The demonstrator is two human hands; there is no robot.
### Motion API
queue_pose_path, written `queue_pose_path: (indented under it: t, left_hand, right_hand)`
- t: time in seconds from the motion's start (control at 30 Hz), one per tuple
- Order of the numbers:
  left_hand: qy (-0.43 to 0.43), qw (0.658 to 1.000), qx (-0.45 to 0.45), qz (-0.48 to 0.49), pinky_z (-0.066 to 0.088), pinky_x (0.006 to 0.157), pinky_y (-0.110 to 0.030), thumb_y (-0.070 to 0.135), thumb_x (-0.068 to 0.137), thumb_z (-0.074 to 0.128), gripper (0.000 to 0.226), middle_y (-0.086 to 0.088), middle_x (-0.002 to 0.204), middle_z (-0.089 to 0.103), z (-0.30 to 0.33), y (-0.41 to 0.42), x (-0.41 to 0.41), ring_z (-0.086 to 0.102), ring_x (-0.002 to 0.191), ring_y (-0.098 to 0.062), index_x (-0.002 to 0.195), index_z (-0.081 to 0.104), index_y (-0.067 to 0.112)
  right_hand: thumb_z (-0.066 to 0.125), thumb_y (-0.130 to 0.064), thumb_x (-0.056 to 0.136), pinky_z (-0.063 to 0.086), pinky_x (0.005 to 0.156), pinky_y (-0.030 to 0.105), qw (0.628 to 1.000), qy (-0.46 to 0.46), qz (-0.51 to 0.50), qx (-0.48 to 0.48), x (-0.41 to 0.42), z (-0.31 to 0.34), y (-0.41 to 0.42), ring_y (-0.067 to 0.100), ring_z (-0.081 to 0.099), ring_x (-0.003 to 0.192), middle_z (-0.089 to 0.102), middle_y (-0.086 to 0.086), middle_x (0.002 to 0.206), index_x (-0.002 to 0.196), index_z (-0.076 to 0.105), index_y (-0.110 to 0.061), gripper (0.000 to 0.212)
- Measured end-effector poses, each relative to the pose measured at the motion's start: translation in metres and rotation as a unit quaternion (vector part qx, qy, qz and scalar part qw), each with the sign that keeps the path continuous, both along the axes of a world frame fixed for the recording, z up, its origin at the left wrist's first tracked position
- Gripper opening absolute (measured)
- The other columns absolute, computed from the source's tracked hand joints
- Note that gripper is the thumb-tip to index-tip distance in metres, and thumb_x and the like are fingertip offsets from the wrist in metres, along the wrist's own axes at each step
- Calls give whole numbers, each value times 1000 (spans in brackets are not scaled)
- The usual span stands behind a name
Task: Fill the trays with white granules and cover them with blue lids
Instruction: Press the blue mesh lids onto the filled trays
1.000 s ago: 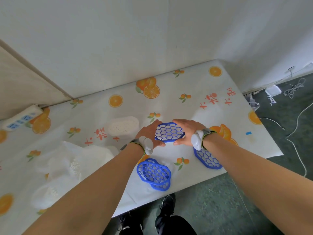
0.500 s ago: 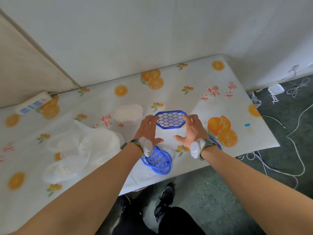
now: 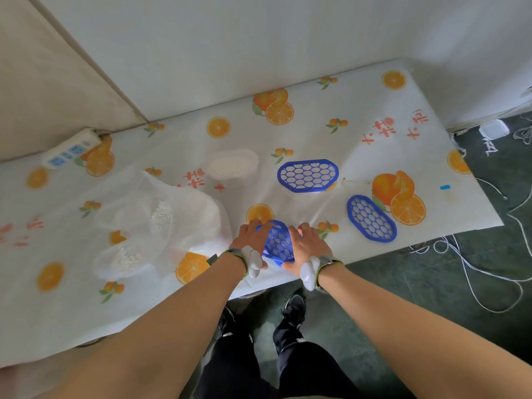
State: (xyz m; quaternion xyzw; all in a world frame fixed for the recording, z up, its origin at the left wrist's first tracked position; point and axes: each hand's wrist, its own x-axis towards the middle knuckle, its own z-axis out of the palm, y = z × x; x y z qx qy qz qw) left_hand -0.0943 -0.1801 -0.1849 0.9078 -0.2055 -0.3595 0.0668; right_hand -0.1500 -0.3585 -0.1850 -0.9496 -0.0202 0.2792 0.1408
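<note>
- Blue honeycomb lids (image 3: 278,245) sit stacked at lower centre of the frame, near the table (image 3: 359,90) edge; our left hand (image 3: 251,239) and right hand (image 3: 307,245) close on them from either side.
- A lidded tray (image 3: 307,175) lies right of centre; beside it, to the left, an uncovered tray of white granules (image 3: 232,167).
- A spare lid (image 3: 371,218) lies at right; the granule bag (image 3: 161,223) at left.

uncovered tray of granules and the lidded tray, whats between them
In the head view, only bare tablecloth with a small printed orange sprig lies between the uncovered tray and the lidded tray.
</note>
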Motion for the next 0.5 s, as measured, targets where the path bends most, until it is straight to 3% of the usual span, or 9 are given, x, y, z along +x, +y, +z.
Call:
queue_pose_path:
  t: [0.2, 0.33, 0.5]
  left_hand:
    - [-50, 999, -6, 9, 43, 98, -41, 31, 80, 73, 90, -10, 144, 29, 9, -5, 1, 39, 120, -34, 151, 19, 18]
    - [-99, 994, -15, -33, 38, 99, -39, 41, 80, 66, 75, -5, 140, 39, 32, -4, 8, 41, 122, -29, 142, 31, 18]
    - [-135, 990, -26, 15, 39, 101, -40, 44, 69, 71, 94, -5, 137, 36, 74, 1, 29, 37, 122, -31, 147, 23, 22]
  right_hand:
    - [70, -49, 73, 52, 84, 40, 996, -48, 61, -37, 8, 10, -2, 29, 49, 109, 45, 10, 124, 133, 42, -12, 75]
    - [66, -55, 71, 52, 78, 38, 990, -88, 104, -41, 17, 37, -10, 29, 50, 110, 45, 9, 124, 134, 43, -12, 80]
    - [66, -59, 70, 55, 78, 36, 980, -145, 132, -27, 43, 81, -15, 28, 49, 113, 45, 9, 127, 135, 42, -10, 85]
